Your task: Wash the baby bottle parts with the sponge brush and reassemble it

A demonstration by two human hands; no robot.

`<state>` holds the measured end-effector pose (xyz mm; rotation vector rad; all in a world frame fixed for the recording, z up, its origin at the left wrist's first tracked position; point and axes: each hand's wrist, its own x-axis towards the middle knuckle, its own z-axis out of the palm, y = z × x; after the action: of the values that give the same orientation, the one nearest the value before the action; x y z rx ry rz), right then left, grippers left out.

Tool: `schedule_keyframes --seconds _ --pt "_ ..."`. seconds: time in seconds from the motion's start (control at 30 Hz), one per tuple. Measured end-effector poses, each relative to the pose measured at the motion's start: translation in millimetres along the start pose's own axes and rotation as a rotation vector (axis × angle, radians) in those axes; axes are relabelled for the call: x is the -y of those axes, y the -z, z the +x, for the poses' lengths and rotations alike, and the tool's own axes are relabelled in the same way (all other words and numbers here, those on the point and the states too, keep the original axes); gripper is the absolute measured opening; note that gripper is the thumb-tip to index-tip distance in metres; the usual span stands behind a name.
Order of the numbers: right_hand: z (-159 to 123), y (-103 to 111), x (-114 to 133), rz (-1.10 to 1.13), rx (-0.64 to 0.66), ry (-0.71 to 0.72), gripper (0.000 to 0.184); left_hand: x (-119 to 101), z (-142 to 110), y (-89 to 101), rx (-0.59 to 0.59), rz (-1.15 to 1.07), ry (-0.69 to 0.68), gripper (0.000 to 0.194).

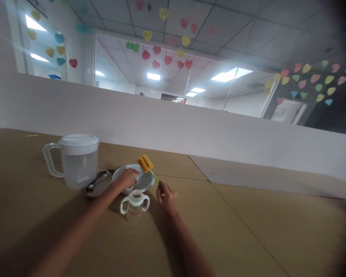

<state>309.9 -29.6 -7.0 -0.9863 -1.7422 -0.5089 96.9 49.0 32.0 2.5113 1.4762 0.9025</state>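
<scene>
My right hand [167, 197] is closed round the thin green handle of a sponge bottle brush [145, 163], its yellow sponge head raised beside the bowl's far right rim. Over the white bowl [147, 186] is my left hand [128, 177], its fingers curled inward. Something pale shows by its fingertips and under the hand, too small and hidden to name. A clear baby bottle [134, 208] with a white collar and two white handles stands upright, uncapped, on the table in front of the bowl, between my forearms.
To the left stands a translucent lidded pitcher [80, 163], its handle pointing left. A dark-rimmed metal tray [99, 185] with a small clear and white item on it sits between pitcher and bowl. Behind the brown table [248, 227] runs a white wall [173, 127] below windows.
</scene>
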Motion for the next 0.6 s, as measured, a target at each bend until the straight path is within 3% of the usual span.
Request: schedule_keyframes --seconds 0.1,0.23,0.33,0.4,0.5,0.6 --pt "0 -2 0 0.022 -0.026 -0.05 0.027 1 -4 8.4 -0.181 -0.091 0.055 0.038" --pt "1 -3 3 0.028 -0.046 -0.11 0.026 -1 -18 16.2 -0.608 -0.718 0.223 0.038" --pt "0 -3 7 0.071 -0.009 -0.059 0.025 -5 -31 16.3 -0.66 -1.174 0.326 0.04" --pt "-2 -3 9 0.1 0.012 -0.019 0.024 -7 -37 14.8 -0.663 -1.36 0.361 0.039" --pt "-4 -3 10 0.115 0.066 0.061 0.02 -7 -41 12.2 -0.707 -1.473 0.381 0.036" --pt "-5 -3 10 0.106 0.1 0.109 0.019 -7 -45 11.2 -0.714 -1.381 0.377 0.04"
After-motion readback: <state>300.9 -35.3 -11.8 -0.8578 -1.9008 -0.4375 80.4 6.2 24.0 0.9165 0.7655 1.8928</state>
